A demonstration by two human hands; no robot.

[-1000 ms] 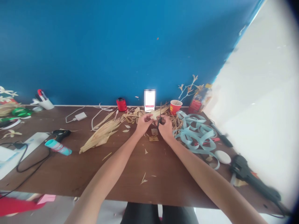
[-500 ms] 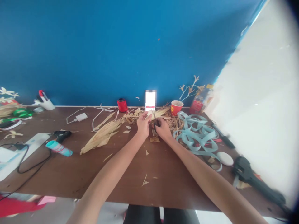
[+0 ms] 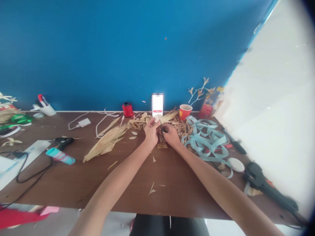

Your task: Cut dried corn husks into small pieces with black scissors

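Observation:
My right hand is closed around the dark handles of a pair of scissors, whose thin blades point up and away from me. Right beside it, my left hand pinches a small pale piece of dried husk near the blades. Whether the blades touch that piece is too small to tell. Behind both hands lie heaped husk scraps. A long bundle of dried corn husk rests on the brown table, left of my hands.
A lit phone leans on the blue wall. Nearby stand a red cylinder and a red paper cup. Loose blue ribbon spreads to the right, with a glue gun beyond. A light-blue roll lies left.
My hands have drawn slightly closer together, with the scissors nearer the left fingers. The whole view has shifted a little.

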